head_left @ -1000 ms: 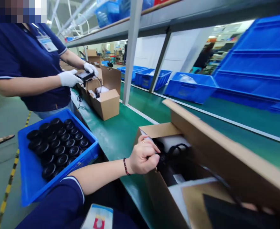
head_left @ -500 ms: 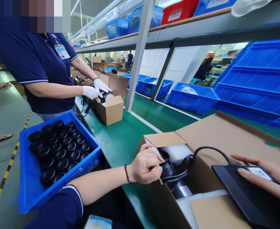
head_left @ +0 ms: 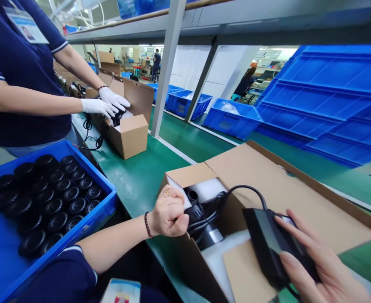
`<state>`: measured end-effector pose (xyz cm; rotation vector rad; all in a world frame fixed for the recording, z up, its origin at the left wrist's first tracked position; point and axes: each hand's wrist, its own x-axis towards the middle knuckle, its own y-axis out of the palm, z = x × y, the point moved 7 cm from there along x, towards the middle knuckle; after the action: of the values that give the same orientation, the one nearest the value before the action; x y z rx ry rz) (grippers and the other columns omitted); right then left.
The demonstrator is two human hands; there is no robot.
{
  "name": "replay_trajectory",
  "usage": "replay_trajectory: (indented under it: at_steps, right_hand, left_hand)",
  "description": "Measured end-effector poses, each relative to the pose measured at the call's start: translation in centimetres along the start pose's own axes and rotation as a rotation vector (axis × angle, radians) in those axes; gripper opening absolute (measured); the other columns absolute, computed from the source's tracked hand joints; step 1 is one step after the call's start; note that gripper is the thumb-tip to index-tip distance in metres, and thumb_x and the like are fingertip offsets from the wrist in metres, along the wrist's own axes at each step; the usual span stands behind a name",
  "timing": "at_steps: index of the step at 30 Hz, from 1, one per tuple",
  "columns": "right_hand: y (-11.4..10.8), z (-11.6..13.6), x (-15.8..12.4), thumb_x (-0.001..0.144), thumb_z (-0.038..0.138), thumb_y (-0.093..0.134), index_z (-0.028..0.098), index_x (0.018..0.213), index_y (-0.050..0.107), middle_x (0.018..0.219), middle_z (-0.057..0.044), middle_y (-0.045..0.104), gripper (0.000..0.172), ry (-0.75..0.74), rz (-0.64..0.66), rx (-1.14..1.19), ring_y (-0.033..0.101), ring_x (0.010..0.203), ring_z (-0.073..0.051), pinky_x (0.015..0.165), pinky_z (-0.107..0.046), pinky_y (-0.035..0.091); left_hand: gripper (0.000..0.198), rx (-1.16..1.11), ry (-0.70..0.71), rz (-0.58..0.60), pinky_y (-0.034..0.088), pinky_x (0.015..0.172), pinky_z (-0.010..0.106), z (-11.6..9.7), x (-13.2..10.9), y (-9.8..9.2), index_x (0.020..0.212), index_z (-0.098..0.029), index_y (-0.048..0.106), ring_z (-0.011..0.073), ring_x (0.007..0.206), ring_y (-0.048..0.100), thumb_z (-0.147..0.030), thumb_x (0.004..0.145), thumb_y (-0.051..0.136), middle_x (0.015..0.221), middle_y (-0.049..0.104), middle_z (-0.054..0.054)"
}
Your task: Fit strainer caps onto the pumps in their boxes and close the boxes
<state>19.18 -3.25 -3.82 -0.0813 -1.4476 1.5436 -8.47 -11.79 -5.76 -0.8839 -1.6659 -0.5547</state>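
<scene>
My left hand is closed in a fist at the left wall of an open cardboard box; what its fingers grip is hidden. My right hand grips a black power adapter, a rectangular block with a white label, tilted above the box's right side. From its far end a thick black cable loops into the box. Inside lie coiled cord, a black plug-like part, a round black tube end and a dark part with a silver label, among white foam.
On the left, a blue crate holds several round black parts. A co-worker's gloved hands work in another cardboard box along the green bench. Metal posts and blue bins stand behind.
The view has shifted right, so most things sit further left. My right hand has turned the power adapter, tilting it up on edge. My left hand stays closed by the box wall.
</scene>
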Motion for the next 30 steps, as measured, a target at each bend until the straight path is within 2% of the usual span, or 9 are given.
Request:
replay_trajectory:
  at_steps: [3, 6, 11, 13, 16, 20, 22, 25, 30]
  right_hand:
    - [2.0, 1.8, 2.3, 0.101, 0.042, 0.049, 0.034, 0.148, 0.047, 0.16, -0.007, 0.04, 0.048, -0.035, 0.007, -0.002, 0.052, 0.135, -0.041, 0.104, -0.062, 0.052]
    - [4.7, 3.6, 5.6, 0.103, 0.043, 0.046, 0.028, 0.141, 0.054, 0.157, -0.009, 0.045, 0.042, -0.078, -0.059, 0.052, 0.055, 0.134, -0.039, 0.105, -0.058, 0.051]
    - [10.3, 7.6, 12.5, 0.103, 0.048, 0.041, 0.018, 0.131, 0.062, 0.147, -0.017, 0.054, 0.046, -0.147, -0.115, 0.128, 0.055, 0.134, -0.036, 0.105, -0.055, 0.05]
    - [12.6, 9.3, 15.6, 0.1, 0.05, 0.037, 0.014, 0.13, 0.062, 0.146, -0.021, 0.053, 0.053, -0.136, -0.046, 0.148, 0.052, 0.137, -0.038, 0.108, -0.057, 0.047]
    - [15.6, 11.2, 20.0, 0.093, 0.055, 0.04, 0.008, 0.135, 0.057, 0.146, -0.025, 0.047, 0.065, -0.107, 0.149, 0.176, 0.048, 0.136, -0.041, 0.112, -0.06, 0.04]
    - [17.2, 12.2, 23.9, 0.073, 0.07, 0.067, 0.011, 0.138, 0.054, 0.132, -0.022, 0.051, 0.089, -0.145, 0.378, 0.252, 0.058, 0.122, -0.038, 0.108, -0.053, 0.047]
    - [17.5, 12.5, 24.3, 0.061, 0.07, 0.078, 0.013, 0.145, 0.05, 0.129, -0.02, 0.051, 0.106, -0.209, 0.506, 0.291, 0.057, 0.121, -0.038, 0.108, -0.05, 0.048]
    - [16.6, 13.1, 22.6, 0.062, 0.063, 0.079, 0.013, 0.153, 0.042, 0.127, -0.018, 0.051, 0.11, -0.336, 0.628, 0.288, 0.053, 0.123, -0.038, 0.109, -0.053, 0.046]
    - [12.4, 12.7, 15.2, 0.066, 0.046, 0.076, 0.01, 0.158, 0.03, 0.138, -0.022, 0.047, 0.109, -0.502, 0.625, 0.27, 0.052, 0.127, -0.04, 0.106, -0.051, 0.05]
  left_hand:
    - [0.038, 0.055, -0.027, -0.028, 0.039, 0.071, 0.036, 0.5, 0.1, -2.0, 0.065, -0.02, 0.038, 0.0162, 0.064, 0.054, -0.03, 0.102, 0.038, 0.052, 0.043, -0.002]
    - [0.041, 0.148, -0.055, -0.068, 0.041, 0.071, 0.035, 2.2, 0.2, -4.2, 0.063, -0.019, 0.04, 0.016, 0.063, 0.054, -0.028, 0.103, 0.036, 0.052, 0.045, -0.001]
    - [0.048, 0.328, -0.138, -0.131, 0.05, 0.077, 0.031, 8.4, 0.8, -8.8, 0.067, -0.017, 0.05, 0.0141, 0.07, 0.057, -0.043, 0.106, 0.041, 0.066, 0.054, 0.0]
    - [0.044, 0.395, -0.197, -0.133, 0.053, 0.081, 0.032, 11.5, 1.3, -10.8, 0.077, -0.015, 0.058, 0.0142, 0.078, 0.06, -0.049, 0.104, 0.049, 0.079, 0.061, 0.002]
    - [0.04, 0.468, -0.283, -0.079, 0.056, 0.087, 0.035, 15.5, 2.3, -13.4, 0.087, -0.014, 0.064, 0.0153, 0.084, 0.063, -0.05, 0.102, 0.054, 0.086, 0.065, 0.003]
    - [0.037, 0.503, -0.346, 0.017, 0.057, 0.091, 0.038, 18.2, 3.1, -15.0, 0.093, -0.014, 0.066, 0.0163, 0.087, 0.066, -0.048, 0.101, 0.057, 0.089, 0.067, 0.004]
    - [0.036, 0.494, -0.342, 0.042, 0.058, 0.089, 0.038, 18.4, 3.1, -15.1, 0.095, -0.014, 0.066, 0.016, 0.086, 0.066, -0.048, 0.101, 0.057, 0.09, 0.068, 0.004]
    - [0.038, 0.484, -0.323, 0.01, 0.058, 0.082, 0.034, 17.6, 2.8, -14.8, 0.093, -0.014, 0.065, 0.0136, 0.076, 0.064, -0.049, 0.102, 0.055, 0.084, 0.066, 0.002]
    - [0.052, 0.457, -0.275, -0.118, 0.055, 0.079, 0.033, 13.2, 2.1, -13.8, 0.077, -0.015, 0.06, 0.0129, 0.064, 0.059, -0.058, 0.103, 0.046, 0.065, 0.058, -0.002]
